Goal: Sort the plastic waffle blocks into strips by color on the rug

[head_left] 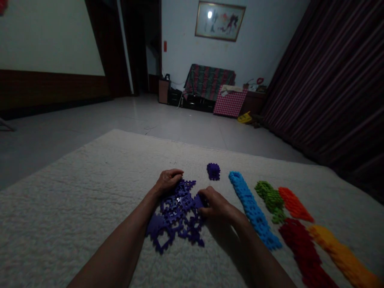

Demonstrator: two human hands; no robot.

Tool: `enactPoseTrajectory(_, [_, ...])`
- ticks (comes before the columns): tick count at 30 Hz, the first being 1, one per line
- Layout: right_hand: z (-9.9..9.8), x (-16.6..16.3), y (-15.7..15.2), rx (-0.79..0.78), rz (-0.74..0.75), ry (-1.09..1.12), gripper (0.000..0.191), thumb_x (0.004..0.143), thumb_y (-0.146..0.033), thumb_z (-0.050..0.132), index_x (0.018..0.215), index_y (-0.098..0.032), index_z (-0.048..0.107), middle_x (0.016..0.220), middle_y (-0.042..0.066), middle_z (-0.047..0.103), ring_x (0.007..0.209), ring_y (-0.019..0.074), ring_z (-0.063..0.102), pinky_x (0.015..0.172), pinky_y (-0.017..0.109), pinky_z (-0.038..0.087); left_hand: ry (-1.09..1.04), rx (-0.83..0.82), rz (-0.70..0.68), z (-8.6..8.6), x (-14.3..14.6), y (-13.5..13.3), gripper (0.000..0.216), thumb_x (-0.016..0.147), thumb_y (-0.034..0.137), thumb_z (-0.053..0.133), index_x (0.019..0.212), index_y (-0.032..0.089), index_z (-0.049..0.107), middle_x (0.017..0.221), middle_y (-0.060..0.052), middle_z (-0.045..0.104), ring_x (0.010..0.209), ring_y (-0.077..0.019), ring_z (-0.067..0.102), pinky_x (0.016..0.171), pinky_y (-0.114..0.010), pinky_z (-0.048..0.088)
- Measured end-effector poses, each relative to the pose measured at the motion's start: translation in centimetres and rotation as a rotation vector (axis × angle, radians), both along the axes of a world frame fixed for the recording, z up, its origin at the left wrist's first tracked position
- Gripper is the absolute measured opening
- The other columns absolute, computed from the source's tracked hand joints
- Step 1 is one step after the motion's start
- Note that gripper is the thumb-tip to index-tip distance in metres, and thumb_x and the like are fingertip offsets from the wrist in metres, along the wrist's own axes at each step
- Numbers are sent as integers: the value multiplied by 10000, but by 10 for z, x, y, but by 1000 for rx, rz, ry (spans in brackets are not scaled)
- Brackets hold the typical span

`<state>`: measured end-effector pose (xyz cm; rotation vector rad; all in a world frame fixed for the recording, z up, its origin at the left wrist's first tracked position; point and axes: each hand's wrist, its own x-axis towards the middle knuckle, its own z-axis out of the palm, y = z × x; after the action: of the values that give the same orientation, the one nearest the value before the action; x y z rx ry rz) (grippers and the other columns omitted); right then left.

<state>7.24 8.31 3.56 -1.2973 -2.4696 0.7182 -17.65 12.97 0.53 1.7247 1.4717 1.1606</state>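
Note:
A loose pile of purple interlocking plastic pieces (172,216), with notched edges and cut-out shapes, lies on the pale quilted mat between my hands. My left hand (170,180) is at the pile's far left edge, its fingers curled together and touching it; what is under them is hidden. On the pile's right side, my right hand (213,203) pinches a flat purple interlocking piece (198,201) between thumb and fingers. Farther off, a small purple stack (213,171) sits apart from the pile.
Right of my right arm lie rows of similar pieces: blue (250,206), green (271,198), orange (295,204), dark red (303,248) and yellow (342,256). The mat (75,192) ends at a tiled floor (141,114). A dark curtain (327,80) hangs at the right.

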Motion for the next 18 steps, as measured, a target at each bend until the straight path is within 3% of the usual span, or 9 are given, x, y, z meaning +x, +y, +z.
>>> enactPoseTrajectory(7, [3, 4, -1, 74, 21, -4, 432, 650, -85, 602, 1052, -244, 599, 1038, 30, 546, 985, 196, 537, 894, 317, 460, 28, 9, 5, -4, -2, 3, 351, 769, 389, 582, 1001, 202, 770, 1014, -54, 783, 967, -228, 719, 946, -358, 540])
enactPoseTrajectory(13, [-18, 27, 27, 348, -68, 52, 676, 607, -33, 520, 1249, -241, 559, 1258, 82, 558, 1168, 241, 513, 1000, 373, 434, 23, -13, 14, -3, -1, 2, 364, 761, 395, 589, 1009, 197, 767, 991, -58, 786, 956, -229, 722, 927, -357, 549])
enactPoseTrajectory(15, [-25, 28, 30, 386, -184, 64, 621, 666, -88, 554, 1272, -224, 551, 1256, 104, 553, 1156, 254, 523, 999, 389, 435, 27, -10, 12, -2, -1, 2, 365, 760, 395, 586, 1006, 193, 766, 993, -62, 785, 962, -231, 721, 932, -361, 547])
enactPoseTrajectory(18, [-32, 17, 24, 366, -442, 40, 485, 781, -315, 638, 1249, -209, 565, 1081, 120, 577, 1009, 278, 569, 896, 405, 471, 33, -5, 12, -1, -1, 2, 359, 761, 391, 585, 1000, 193, 766, 994, -65, 784, 962, -234, 721, 933, -369, 547])
